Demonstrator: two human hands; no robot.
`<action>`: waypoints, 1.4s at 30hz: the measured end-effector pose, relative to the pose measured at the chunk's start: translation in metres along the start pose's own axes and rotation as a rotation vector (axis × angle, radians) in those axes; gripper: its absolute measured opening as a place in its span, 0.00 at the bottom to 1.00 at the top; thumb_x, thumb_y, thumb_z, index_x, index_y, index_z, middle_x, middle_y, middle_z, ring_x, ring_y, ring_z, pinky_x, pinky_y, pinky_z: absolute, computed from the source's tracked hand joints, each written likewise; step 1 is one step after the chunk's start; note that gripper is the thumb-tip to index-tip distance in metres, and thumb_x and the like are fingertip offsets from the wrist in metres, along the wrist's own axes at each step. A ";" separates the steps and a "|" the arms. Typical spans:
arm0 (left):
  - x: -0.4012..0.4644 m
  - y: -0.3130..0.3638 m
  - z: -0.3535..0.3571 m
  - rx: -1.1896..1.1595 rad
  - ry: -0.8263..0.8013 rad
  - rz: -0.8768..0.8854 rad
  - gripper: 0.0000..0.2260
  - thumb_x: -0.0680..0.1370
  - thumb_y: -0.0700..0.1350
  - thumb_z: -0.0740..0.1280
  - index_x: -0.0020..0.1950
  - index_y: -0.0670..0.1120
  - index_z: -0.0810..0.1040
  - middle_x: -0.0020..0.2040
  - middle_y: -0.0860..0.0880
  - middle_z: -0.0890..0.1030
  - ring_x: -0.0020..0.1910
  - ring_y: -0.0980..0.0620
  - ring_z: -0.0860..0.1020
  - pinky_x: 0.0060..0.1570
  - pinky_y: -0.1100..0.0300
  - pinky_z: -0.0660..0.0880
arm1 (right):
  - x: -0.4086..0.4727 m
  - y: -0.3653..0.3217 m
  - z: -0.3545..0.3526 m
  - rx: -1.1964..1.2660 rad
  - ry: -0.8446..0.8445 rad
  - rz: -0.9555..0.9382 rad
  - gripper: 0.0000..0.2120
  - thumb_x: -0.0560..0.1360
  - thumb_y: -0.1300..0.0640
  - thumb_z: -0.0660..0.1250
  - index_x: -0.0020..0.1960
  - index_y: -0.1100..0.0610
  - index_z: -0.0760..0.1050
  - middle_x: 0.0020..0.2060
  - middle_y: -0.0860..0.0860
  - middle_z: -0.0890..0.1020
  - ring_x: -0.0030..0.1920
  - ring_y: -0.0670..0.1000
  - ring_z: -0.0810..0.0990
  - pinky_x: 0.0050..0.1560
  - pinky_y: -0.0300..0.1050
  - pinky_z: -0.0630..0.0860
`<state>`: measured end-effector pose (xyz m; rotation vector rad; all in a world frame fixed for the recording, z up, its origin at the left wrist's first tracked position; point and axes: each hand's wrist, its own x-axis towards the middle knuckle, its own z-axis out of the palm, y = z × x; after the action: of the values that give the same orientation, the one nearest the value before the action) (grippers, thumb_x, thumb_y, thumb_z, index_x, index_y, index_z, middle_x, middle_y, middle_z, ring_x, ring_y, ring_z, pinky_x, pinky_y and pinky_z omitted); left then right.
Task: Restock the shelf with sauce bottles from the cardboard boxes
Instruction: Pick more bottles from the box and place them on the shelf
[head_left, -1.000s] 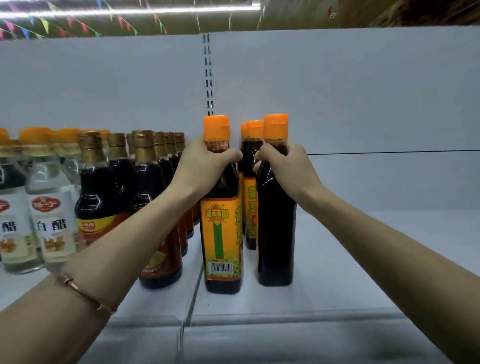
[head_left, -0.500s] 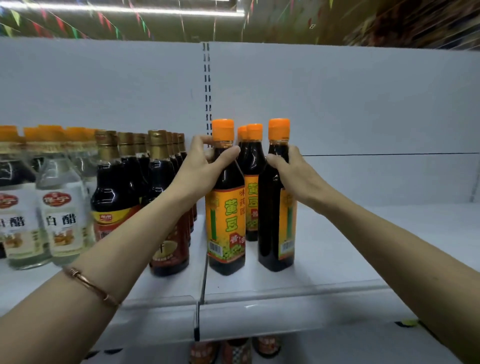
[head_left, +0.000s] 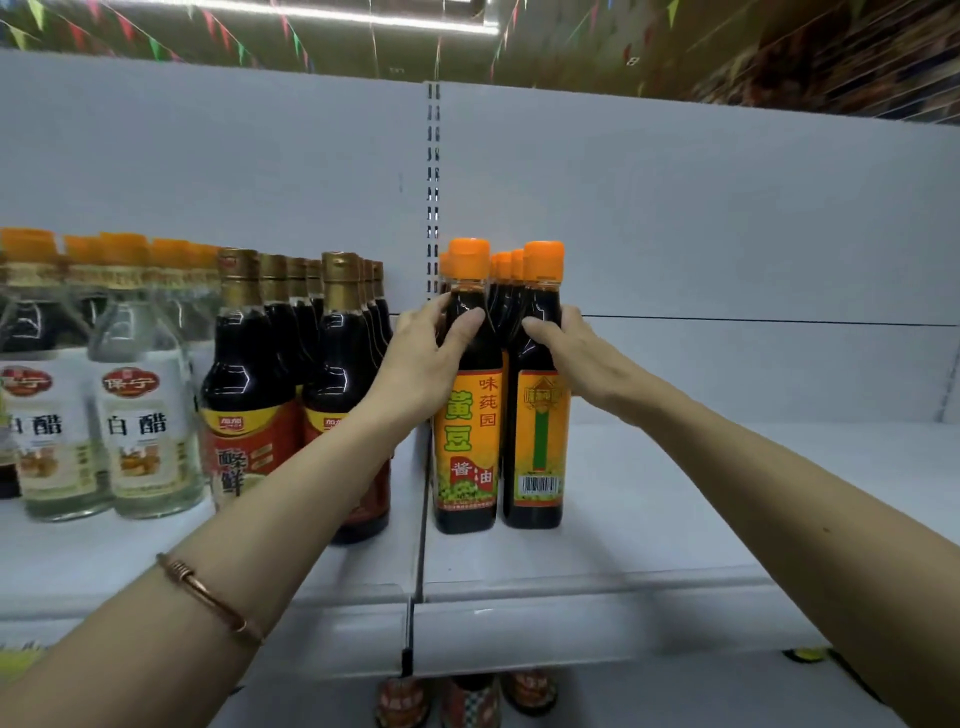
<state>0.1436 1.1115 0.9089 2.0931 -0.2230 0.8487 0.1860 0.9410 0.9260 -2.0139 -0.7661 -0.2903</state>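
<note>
Both front bottles had been pushed back since a second before, when they stood near the front lip of the shelf (head_left: 597, 582); now they stood deeper in, just in front of the orange-capped bottles behind them, close to the shelf's left edge by the slotted upright (head_left: 432, 208). The left bottle (head_left: 467, 415) had also been turned, so its yellow label faced out, where earlier it showed the barcode. The right bottle (head_left: 537, 415) showed its barcode side to the front.

The left hand (head_left: 421, 364) was curled round the shoulder of the left bottle, thumb across the dark glass. The right hand (head_left: 576, 353) was wrapped about the shoulder of the right bottle, fingers on its far side.

To the left stood gold-capped dark sauces (head_left: 249, 384) and clear vinegar bottles (head_left: 145, 415), just beside one another. No cardboard box was in view.

By my reckoning the pair was nearly placed. The right bottle probably wanted a turn to face its label forward. Much of the shelf to the right lay bare, so plenty of restocking seemed left.
</note>
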 end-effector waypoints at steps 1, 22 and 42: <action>0.001 0.001 -0.002 0.008 -0.021 0.018 0.19 0.80 0.60 0.56 0.67 0.52 0.72 0.58 0.46 0.77 0.56 0.50 0.77 0.57 0.50 0.75 | 0.002 0.001 -0.002 -0.015 -0.034 0.025 0.15 0.82 0.43 0.55 0.58 0.54 0.65 0.55 0.53 0.75 0.54 0.51 0.78 0.54 0.49 0.77; -0.060 -0.041 0.025 -0.073 -0.080 -0.193 0.39 0.71 0.52 0.74 0.75 0.58 0.54 0.68 0.52 0.70 0.65 0.54 0.72 0.63 0.48 0.73 | -0.001 0.008 0.012 -0.110 0.217 0.172 0.30 0.74 0.34 0.64 0.62 0.56 0.63 0.54 0.51 0.76 0.54 0.53 0.77 0.53 0.53 0.76; -0.057 -0.044 0.039 0.020 -0.026 -0.193 0.34 0.76 0.47 0.69 0.76 0.48 0.54 0.69 0.46 0.65 0.66 0.48 0.69 0.62 0.54 0.70 | 0.002 0.026 0.015 -0.105 0.102 0.127 0.36 0.75 0.38 0.65 0.73 0.53 0.55 0.68 0.54 0.64 0.66 0.56 0.70 0.59 0.56 0.77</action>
<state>0.1384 1.1015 0.8279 2.1055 -0.0256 0.7111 0.2025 0.9445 0.9013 -2.1191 -0.5675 -0.3630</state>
